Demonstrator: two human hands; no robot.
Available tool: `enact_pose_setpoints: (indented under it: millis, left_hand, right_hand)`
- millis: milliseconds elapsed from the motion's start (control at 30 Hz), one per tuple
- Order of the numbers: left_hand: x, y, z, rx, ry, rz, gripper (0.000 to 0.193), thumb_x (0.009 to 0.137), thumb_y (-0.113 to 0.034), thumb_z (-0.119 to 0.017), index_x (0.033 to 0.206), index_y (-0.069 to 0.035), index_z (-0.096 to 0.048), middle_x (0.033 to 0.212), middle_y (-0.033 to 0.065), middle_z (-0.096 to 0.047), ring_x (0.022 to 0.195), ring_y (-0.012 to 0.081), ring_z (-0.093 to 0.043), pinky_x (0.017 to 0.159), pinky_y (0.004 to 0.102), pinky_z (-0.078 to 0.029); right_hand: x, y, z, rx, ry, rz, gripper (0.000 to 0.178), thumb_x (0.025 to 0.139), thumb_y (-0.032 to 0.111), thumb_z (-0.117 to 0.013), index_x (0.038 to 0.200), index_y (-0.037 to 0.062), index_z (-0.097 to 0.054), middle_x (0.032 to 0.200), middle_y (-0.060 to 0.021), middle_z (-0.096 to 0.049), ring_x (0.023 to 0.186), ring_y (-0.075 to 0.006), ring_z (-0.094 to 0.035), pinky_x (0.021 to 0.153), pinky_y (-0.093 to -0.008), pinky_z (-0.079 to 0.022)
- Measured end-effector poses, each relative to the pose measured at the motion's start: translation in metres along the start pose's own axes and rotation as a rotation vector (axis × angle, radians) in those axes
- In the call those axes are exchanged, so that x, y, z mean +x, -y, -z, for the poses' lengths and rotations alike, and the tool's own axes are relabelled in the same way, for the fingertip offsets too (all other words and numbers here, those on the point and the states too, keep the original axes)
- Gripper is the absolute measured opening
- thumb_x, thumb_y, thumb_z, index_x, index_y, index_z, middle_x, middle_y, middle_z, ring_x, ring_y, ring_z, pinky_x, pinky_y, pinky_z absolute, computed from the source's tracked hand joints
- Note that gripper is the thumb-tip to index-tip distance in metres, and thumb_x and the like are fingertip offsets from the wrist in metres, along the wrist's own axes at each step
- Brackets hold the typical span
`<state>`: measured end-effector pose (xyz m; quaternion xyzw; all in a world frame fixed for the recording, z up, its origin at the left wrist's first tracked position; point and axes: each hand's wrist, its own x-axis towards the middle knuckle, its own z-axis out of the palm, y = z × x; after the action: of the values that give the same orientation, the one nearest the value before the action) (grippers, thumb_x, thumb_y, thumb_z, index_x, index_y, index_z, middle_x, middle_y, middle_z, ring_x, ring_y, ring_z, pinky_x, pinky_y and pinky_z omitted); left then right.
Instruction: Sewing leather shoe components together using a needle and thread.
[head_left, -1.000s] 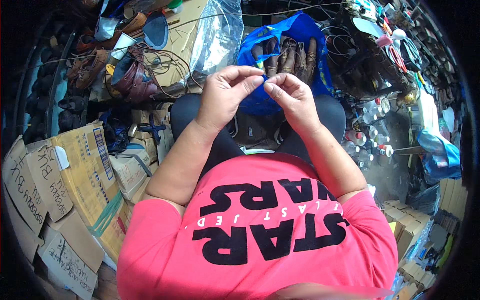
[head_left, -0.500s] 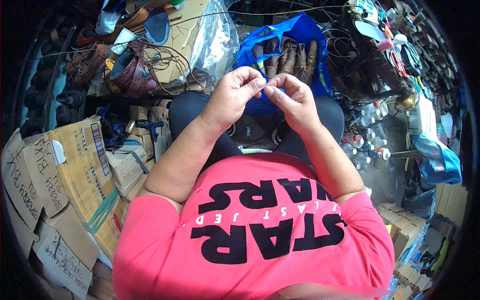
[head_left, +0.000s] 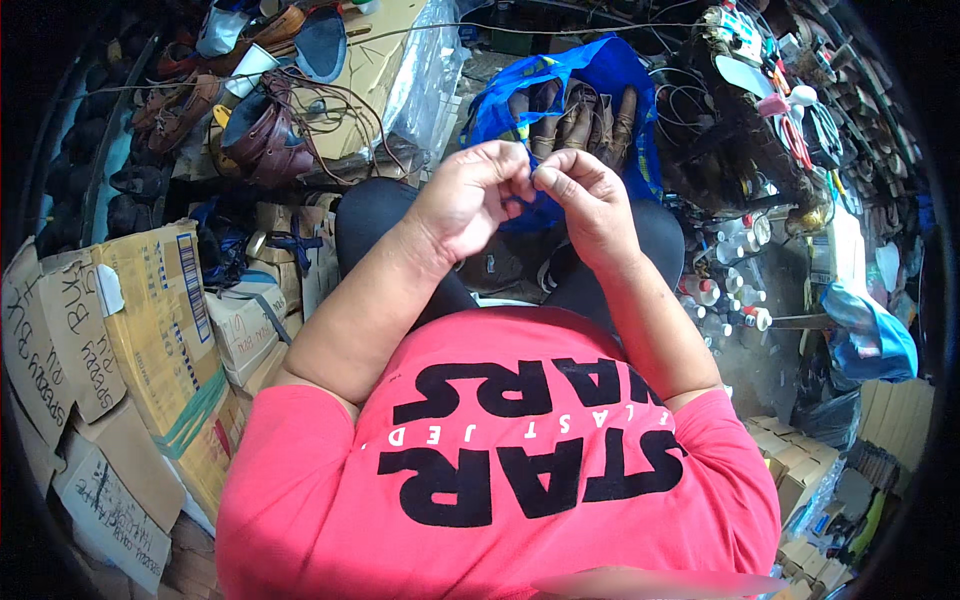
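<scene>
L hand (head_left: 468, 203) half-curled, R hand (head_left: 592, 205) pinched narrow, fingertips near each other; can't tell what, if anything, they hold. Gap b/w black-clad knees (head_left: 372, 218). Beyond: crinkled, open-topped blue plastic bag (head_left: 645, 150) w/ long brown bundles (head_left: 577, 118).

A wide blue plastic bag (head_left: 600, 53) fills twelve o'clock beyond my bare left hand (head_left: 466, 202) and bare right hand (head_left: 593, 206). My black-clad left knee (head_left: 372, 217) bars nine, my black-clad right knee (head_left: 657, 238) four, clear plastic bottles (head_left: 733, 245) past it. At six, a narrow gap runs between my knees.
</scene>
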<state>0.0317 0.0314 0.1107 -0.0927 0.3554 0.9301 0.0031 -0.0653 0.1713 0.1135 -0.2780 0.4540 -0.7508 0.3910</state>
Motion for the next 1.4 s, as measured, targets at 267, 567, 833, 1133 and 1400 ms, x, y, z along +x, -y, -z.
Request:
enact_pose_setpoints:
  millis: [267,567,833,1133,1400]
  left_hand:
    - [0.002,0.004,0.006,0.880,-0.191,-0.493,0.018,0.087,-0.009,-0.058,0.101,0.001,-0.059,0.105,0.0056,-0.058,0.088,0.0097,-0.055,0.083,0.0252,-0.043]
    - [-0.002,0.005,-0.017,1.193,-0.220,-0.408,0.013,0.079,-0.007,-0.065,0.090,-0.001,-0.064,0.077,0.0027,-0.060,0.072,0.0073,-0.054,0.065,0.0238,-0.044]
    - [-0.001,0.015,-0.004,0.972,-0.302,-0.469,0.012,0.082,-0.004,-0.063,0.093,0.000,-0.065,0.083,0.0014,-0.063,0.075,0.0061,-0.056,0.068,0.0201,-0.045]
    - [-0.007,0.018,-0.004,0.831,-0.331,-0.431,0.014,0.083,-0.003,-0.062,0.096,0.000,-0.065,0.087,0.0027,-0.064,0.078,0.0071,-0.058,0.070,0.0204,-0.048]
    - [-0.009,0.016,-0.003,0.886,-0.321,-0.407,0.015,0.084,-0.001,-0.060,0.098,0.000,-0.064,0.087,0.0034,-0.064,0.078,0.0077,-0.059,0.070,0.0204,-0.048]
  right_hand:
    - [0.003,-0.003,0.006,-0.312,-0.118,0.195,0.009,0.079,0.012,-0.067,0.083,0.0045,-0.065,0.097,-0.0048,-0.056,0.096,-0.0147,-0.051,0.085,-0.0281,-0.039]
    - [0.004,0.000,0.004,-0.546,-0.140,0.250,0.010,0.075,0.014,-0.070,0.080,0.0058,-0.067,0.097,-0.0066,-0.056,0.098,-0.0179,-0.051,0.088,-0.0304,-0.038]
    - [0.001,-0.002,0.004,-0.646,-0.175,0.361,0.007,0.075,0.011,-0.068,0.079,0.0049,-0.065,0.095,-0.0075,-0.060,0.094,-0.0182,-0.055,0.084,-0.0301,-0.041]
    - [0.002,-0.003,0.005,-0.469,-0.142,0.239,0.006,0.076,0.007,-0.065,0.076,0.0012,-0.062,0.088,-0.0084,-0.063,0.084,-0.0161,-0.058,0.079,-0.0287,-0.045]
    - [0.003,0.001,0.005,-0.600,-0.123,0.264,0.008,0.073,0.007,-0.066,0.074,0.0007,-0.063,0.085,-0.0086,-0.063,0.083,-0.0169,-0.059,0.078,-0.0282,-0.045]
